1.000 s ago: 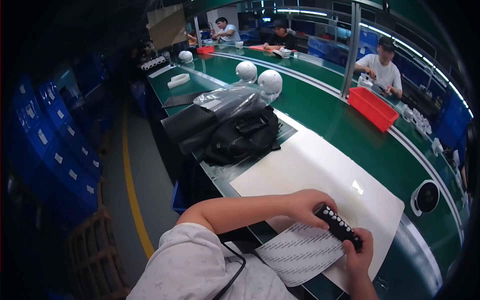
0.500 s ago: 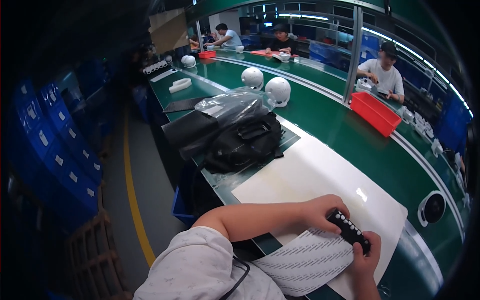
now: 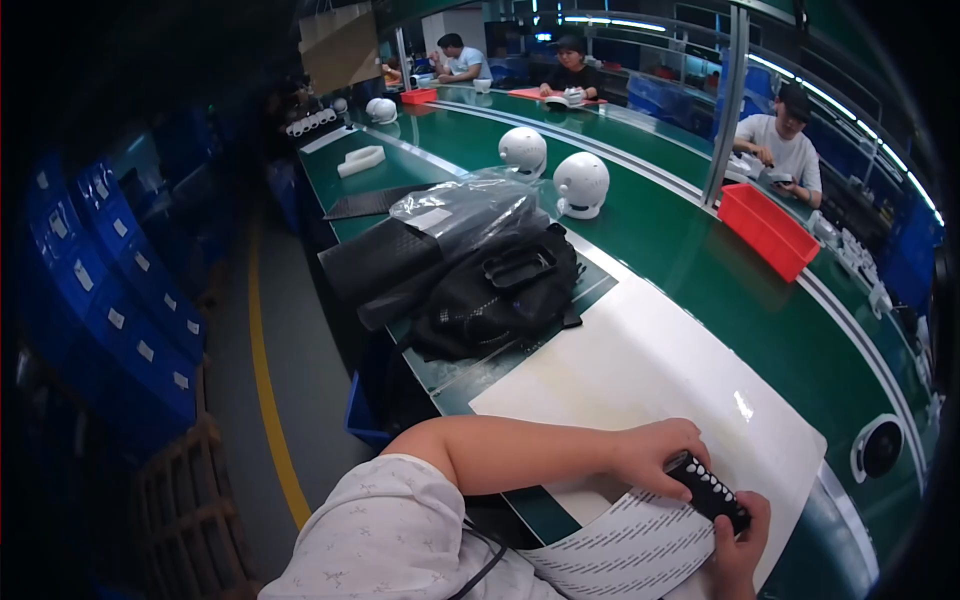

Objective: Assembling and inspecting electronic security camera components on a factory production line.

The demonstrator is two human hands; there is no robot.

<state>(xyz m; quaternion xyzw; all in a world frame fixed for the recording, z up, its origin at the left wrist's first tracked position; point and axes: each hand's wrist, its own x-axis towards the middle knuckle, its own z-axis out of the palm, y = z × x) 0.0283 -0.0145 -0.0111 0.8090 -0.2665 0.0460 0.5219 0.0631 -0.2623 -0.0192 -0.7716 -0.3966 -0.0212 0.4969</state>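
Note:
My left hand (image 3: 655, 455) and my right hand (image 3: 744, 538) are closed on opposite ends of a short black strip (image 3: 710, 490) with a row of white round bumps along it. From beneath the strip, a wide white sheet printed with rows of slanted dark marks (image 3: 622, 552) curves back toward my body. Whether strip and sheet are one piece, I cannot tell. Both lie over a large white mat (image 3: 640, 350) on the green table. My fingers hide the strip's ends.
Beyond the mat lie a black mesh bag (image 3: 495, 305) and a clear plastic bag (image 3: 475, 210). Two white ball-shaped housings (image 3: 581, 185) stand behind them. A red bin (image 3: 765, 232) is at the right, near a seated co-worker (image 3: 785, 140). A round black-and-white part (image 3: 878, 447) rests at far right.
The view has shifted slightly, so the table's things sit a little differently. Both hands, with the black strip between them, appear slightly lower in the picture. The hold stays the same.

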